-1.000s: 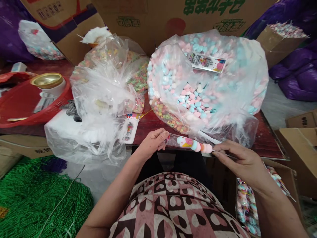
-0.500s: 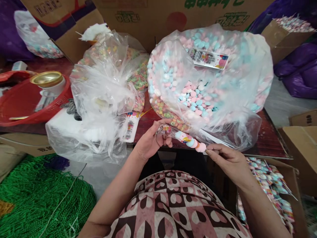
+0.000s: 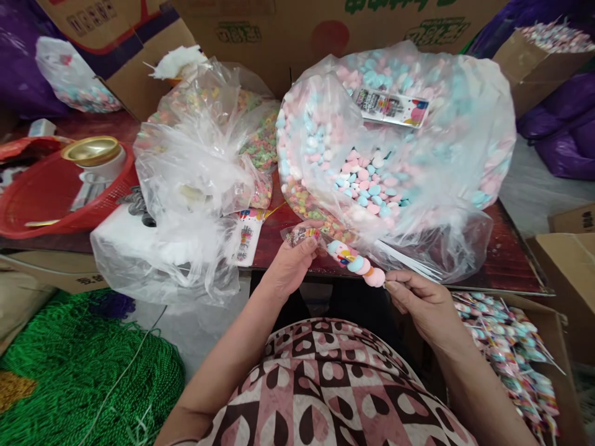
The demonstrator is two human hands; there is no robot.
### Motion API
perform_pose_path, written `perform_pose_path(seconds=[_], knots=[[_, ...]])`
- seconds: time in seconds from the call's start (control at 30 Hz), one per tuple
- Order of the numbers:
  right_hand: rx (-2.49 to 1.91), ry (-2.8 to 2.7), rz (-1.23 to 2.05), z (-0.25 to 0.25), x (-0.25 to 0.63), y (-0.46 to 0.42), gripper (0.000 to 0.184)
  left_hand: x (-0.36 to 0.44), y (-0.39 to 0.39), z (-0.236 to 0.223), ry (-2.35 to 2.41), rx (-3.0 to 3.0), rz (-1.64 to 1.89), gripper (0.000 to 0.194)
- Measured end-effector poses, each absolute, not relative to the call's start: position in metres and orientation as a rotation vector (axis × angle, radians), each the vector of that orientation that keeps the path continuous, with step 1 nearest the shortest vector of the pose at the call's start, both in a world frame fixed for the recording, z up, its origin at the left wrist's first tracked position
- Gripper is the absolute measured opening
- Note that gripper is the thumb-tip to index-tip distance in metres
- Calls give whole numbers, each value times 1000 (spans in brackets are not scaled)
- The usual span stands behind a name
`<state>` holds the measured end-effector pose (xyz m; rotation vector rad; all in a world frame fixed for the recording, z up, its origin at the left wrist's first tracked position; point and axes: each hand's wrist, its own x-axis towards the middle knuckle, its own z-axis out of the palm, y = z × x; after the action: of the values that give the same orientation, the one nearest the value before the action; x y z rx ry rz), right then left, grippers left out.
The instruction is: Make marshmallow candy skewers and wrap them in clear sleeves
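Between my hands is a marshmallow skewer of pink and pale blue pieces with an orange piece among them. Its far end sits inside a clear printed wrapper. My left hand is closed, pinching the upper end of that wrapper. At the skewer's lower right end, my right hand holds it between thumb and fingers; the stick there is mostly hidden. Just beyond my hands lies a big clear bag of pink, white and blue marshmallows. White sticks lie at its near edge.
Left on the dark red table are a crumpled bag of colourful rings, a flat printed wrapper stack and a red basket. A box of wrapped skewers stands low right. Green cord is heaped low left.
The left hand has turned and shifted up slightly, its thumb now pressed on the wrapper's upper end. The right hand still grips the skewer's lower end. The view has shifted slightly.
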<state>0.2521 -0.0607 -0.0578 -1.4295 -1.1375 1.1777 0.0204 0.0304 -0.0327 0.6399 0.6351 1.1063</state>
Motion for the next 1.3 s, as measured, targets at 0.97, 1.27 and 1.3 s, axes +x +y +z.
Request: perform_pose_path(seconds=[0.97, 1.27, 1.3], knots=[[-1393, -1005, 1371, -57, 193, -62, 40, 60, 10, -26, 717, 632, 1177, 35], [-1404, -1123, 1406, -51, 194, -59, 37, 52, 16, -26, 777, 550, 1229, 33], [-1425, -1156, 1367, -50, 194, -59, 34, 50, 18, -26, 785, 544, 1238, 33]])
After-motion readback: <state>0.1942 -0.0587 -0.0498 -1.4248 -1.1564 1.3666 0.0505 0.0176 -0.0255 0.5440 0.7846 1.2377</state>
